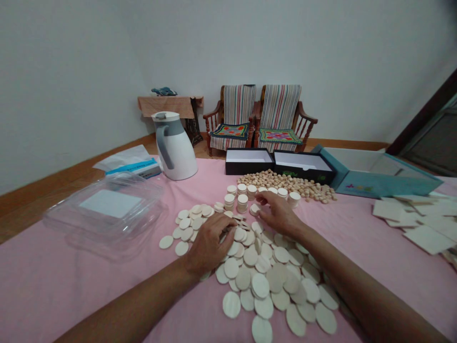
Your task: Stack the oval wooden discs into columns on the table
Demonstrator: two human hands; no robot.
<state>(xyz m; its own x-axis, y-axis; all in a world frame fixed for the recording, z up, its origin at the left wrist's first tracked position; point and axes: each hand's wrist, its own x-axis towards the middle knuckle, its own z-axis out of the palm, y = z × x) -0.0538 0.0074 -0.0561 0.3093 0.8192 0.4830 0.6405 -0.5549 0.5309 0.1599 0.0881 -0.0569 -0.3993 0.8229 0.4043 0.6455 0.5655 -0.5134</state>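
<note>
Round pale wooden discs (260, 285) lie in a loose heap across the pink cloth. At the heap's left side is my left hand (211, 240), its fingers curled closed round a few discs partly hidden under them. My right hand (278, 210) reaches to the far side of the heap, thumb and fingers closed on a wooden disc (254, 209) beside the stacks. Several short stacks of discs (242, 204) stand upright in rows just beyond both hands, some partly hidden behind my right hand.
Small wooden beads or pegs (285, 182) are piled behind the stacks, before two black boxes (249, 167). A blue box (371, 183) and square wooden boards (428, 233) lie right. A white jug (177, 150) and clear plastic container (107, 209) stand left on the pink cloth (171, 309).
</note>
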